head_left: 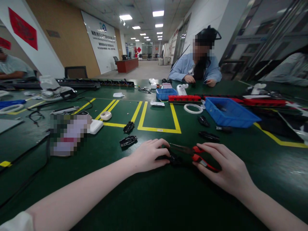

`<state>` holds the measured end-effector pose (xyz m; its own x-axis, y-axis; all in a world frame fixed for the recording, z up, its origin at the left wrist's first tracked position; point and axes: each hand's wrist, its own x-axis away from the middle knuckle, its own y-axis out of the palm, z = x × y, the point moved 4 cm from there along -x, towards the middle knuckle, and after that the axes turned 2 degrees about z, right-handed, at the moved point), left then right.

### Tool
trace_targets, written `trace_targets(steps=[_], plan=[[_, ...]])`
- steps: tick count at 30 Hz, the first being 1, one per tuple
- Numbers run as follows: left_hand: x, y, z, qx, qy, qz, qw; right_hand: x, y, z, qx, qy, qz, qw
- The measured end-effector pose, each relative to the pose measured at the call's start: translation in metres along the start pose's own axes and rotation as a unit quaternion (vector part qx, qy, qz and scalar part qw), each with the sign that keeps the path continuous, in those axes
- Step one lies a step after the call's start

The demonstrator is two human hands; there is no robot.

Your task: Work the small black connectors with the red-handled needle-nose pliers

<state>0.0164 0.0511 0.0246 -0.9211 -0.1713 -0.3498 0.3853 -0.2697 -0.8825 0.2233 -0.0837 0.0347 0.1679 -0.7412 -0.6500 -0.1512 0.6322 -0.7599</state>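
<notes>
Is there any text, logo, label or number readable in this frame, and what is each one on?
Nothing reads clearly.
White wall board: a blue-green logo above rows of dark characters, too small and blurred to read.
Red wall banner: faint markings, unreadable.
Small red sign far down the hall: unreadable.
Small label on the yellow floor-tape outline: too small to read.
Red-handled pliers between the hands: no visible marking.

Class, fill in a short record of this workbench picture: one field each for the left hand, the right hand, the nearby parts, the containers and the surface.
left hand: left hand rests on a small black part
right hand: right hand on red-handled pliers
nearby parts: two black clips lie apart from the hands
containers: blue bin, empty as far as visible
surface: green table with yellow tape lines
</notes>
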Motion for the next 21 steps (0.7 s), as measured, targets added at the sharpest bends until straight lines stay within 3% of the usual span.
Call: trace_targets(steps=[9, 14, 21], plan=[[-0.0019, -0.0015, 0.0003, -0.02, -0.011, 0.006, 1.0, -0.0007, -0.0004, 0.0003, -0.009, 0.01, -0.008, 1.0], [-0.001, -0.0019, 0.0042, -0.029, 0.016, 0.019, 0.999, -0.0012, -0.0007, 0.0, -0.017, 0.017, -0.008, 1.0], [-0.0006, 0.0017, 0.0061, -0.017, 0.05, -0.016, 0.998, -0.0007, 0.0005, -0.0003, -0.005, 0.007, -0.013, 1.0]])
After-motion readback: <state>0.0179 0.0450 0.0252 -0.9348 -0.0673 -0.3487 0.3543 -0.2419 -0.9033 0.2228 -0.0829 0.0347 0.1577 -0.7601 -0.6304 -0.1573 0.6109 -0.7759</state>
